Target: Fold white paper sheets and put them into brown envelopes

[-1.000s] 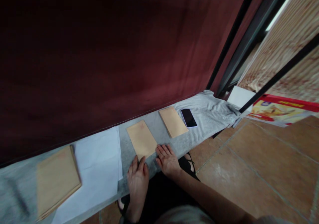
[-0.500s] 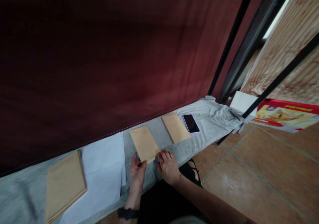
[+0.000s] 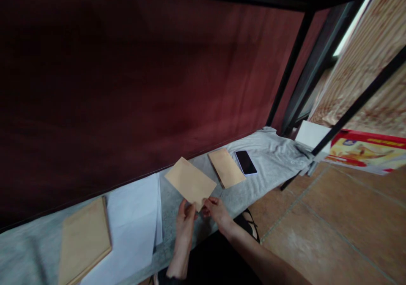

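A tan paper envelope (image 3: 190, 181) is held at its near corner, tilted over the grey cloth. My left hand (image 3: 186, 217) pinches it from the left, thumb along the edge. My right hand (image 3: 216, 211) grips the same end from the right, its fingers closed at the paper's edge. Just right of the envelope lies a small pile of tan envelopes (image 3: 226, 168), and beside that a phone (image 3: 246, 163) with a dark screen. To the left are white paper sheets (image 3: 131, 226) and a thicker stack of tan envelopes (image 3: 84, 238).
The narrow surface is covered by a grey cloth (image 3: 269, 149), rumpled at the right end. A dark red panel (image 3: 142, 86) rises behind it. Black metal bars (image 3: 290, 69) frame the right side. A red and yellow box (image 3: 368, 149) stands beyond, above the tiled floor (image 3: 317, 230).
The envelope has turned so its near end is a corner, and it is lifted a little. Both my hands have come closer together at that corner. The view has shifted slightly.
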Demonstrator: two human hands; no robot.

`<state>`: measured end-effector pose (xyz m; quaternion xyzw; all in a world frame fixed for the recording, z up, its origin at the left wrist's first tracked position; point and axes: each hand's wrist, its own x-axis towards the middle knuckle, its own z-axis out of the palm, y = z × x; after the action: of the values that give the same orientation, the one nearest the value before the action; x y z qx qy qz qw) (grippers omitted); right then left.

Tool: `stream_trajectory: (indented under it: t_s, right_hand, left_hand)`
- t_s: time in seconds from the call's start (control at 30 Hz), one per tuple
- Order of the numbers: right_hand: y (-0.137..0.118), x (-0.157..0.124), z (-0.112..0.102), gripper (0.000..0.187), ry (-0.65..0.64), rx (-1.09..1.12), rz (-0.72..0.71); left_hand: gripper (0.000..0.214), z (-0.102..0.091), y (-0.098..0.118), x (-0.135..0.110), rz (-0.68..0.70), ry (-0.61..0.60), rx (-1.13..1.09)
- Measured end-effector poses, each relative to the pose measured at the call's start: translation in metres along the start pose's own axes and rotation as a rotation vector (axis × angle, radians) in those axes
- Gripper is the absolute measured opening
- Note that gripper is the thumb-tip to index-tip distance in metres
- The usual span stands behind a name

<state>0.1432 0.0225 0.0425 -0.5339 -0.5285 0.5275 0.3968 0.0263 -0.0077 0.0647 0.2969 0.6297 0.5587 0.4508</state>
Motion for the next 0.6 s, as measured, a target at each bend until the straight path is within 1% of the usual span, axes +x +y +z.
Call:
stream_trajectory:
  t_s: [0.07, 0.1, 0.17, 0.2, 0.27, 0.3, 0.33, 0.37, 0.4, 0.43, 0.5, 0.53, 0.57, 0.6]
  right_hand:
    - [0.006, -0.006, 0.007, 0.053, -0.023, 0.158, 0.057]
    - [0.009, -0.009, 0.009, 0.054, -0.036, 0.246, 0.088]
    - [0.012, -0.013, 0.011, 0.055, -0.074, 0.401, 0.15]
    - [0.013, -0.015, 0.01, 0.055, -0.102, 0.447, 0.173]
    - [0.012, -0.017, 0.004, 0.051, -0.186, 0.468, 0.226]
    - [0.011, -0.018, 0.0, 0.049, -0.226, 0.436, 0.254]
    - [0.011, -0.02, -0.004, 0.047, -0.251, 0.372, 0.264]
    - [0.01, -0.021, -0.009, 0.044, -0.257, 0.277, 0.233]
    - [0.009, -0.022, -0.013, 0.041, -0.241, 0.156, 0.154]
    - [0.008, -0.024, -0.018, 0.039, -0.21, 0.019, 0.03]
    - [0.009, -0.028, -0.026, 0.036, -0.159, -0.269, -0.279]
    - [0.01, -0.031, -0.03, 0.036, -0.16, -0.407, -0.415]
    - [0.011, -0.032, -0.033, 0.038, -0.175, -0.535, -0.516]
    - [0.013, -0.034, -0.036, 0.041, -0.199, -0.644, -0.583]
  left_hand:
    - [0.054, 0.001, -0.007, -0.001, -0.048, -0.1, -0.04]
    - [0.051, 0.0, -0.01, 0.0, -0.06, -0.132, -0.056]
    - [0.049, -0.002, -0.011, 0.003, -0.058, -0.139, -0.048]
    - [0.047, -0.005, -0.011, 0.006, -0.059, -0.137, -0.01]
    - [0.044, -0.012, -0.009, 0.014, -0.08, -0.14, 0.099]
    - [0.042, -0.016, -0.008, 0.018, -0.093, -0.137, 0.157]
    - [0.04, -0.02, -0.008, 0.022, -0.107, -0.132, 0.206]
    - [0.038, -0.023, -0.007, 0.025, -0.12, -0.126, 0.24]
    - [0.037, -0.026, -0.007, 0.028, -0.131, -0.121, 0.261]
    - [0.036, -0.027, -0.008, 0.03, -0.137, -0.117, 0.276]
    - [0.034, -0.028, -0.009, 0.031, -0.144, -0.109, 0.319]
    - [0.033, -0.029, -0.009, 0.03, -0.143, -0.103, 0.343]
    - [0.033, -0.029, -0.009, 0.029, -0.141, -0.098, 0.367]
    - [0.032, -0.03, -0.009, 0.027, -0.139, -0.096, 0.383]
